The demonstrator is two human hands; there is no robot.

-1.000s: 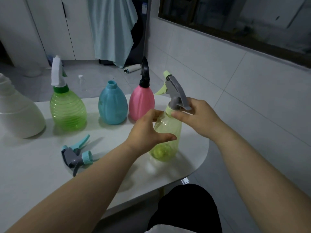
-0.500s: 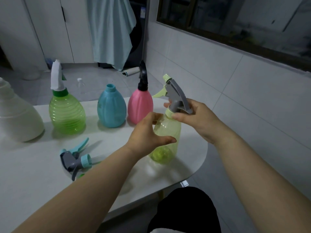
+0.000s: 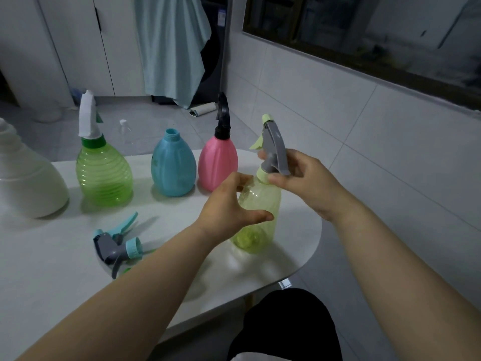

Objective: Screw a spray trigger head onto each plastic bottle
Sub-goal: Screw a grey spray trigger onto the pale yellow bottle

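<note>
Screwing step: yellow bottle (image 3: 260, 204) gripped by left hand (image 3: 229, 207), grey trigger head (image 3: 274, 149) pinched by right hand (image 3: 307, 183); seating unclear, tightening turns likely required.

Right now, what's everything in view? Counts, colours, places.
yellow bottle: 1, clear yellow-green, table's right end
grey trigger head: 1, grey, on yellow bottle's neck
pink bottle: 1, pink, behind yellow; black head on
blue bottle: 1, blue, left of pink, neck bare
green bottle: 1, clear green, left of blue; white head on
white bottle: 1, white, far left, cropped
loose trigger head: 1, grey-teal, lying on table
table: 1, white
cloth: 1, pale blue, hanging behind
left hand: grips yellow bottle
right hand: pinches grey trigger head
</note>
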